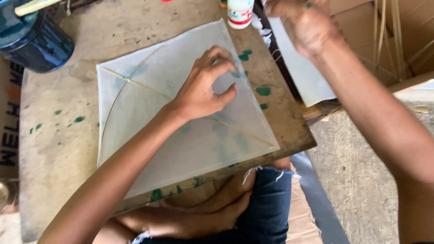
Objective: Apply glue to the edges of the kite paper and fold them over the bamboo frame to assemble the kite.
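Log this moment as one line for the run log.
left hand: fingertips pinched on white paper kite | right hand: raised beside white bottle, grip unclear | kite: flat on wooden board

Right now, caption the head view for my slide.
Left hand presses white paper kite on wooden board; right hand raised near glue bottle.

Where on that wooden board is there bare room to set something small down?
Bare wood lies on the board left of the white kite sheet, below the dark blue tin. A narrower strip runs above the sheet toward the white bottle. The right edge is crowded: left hand, right hand.
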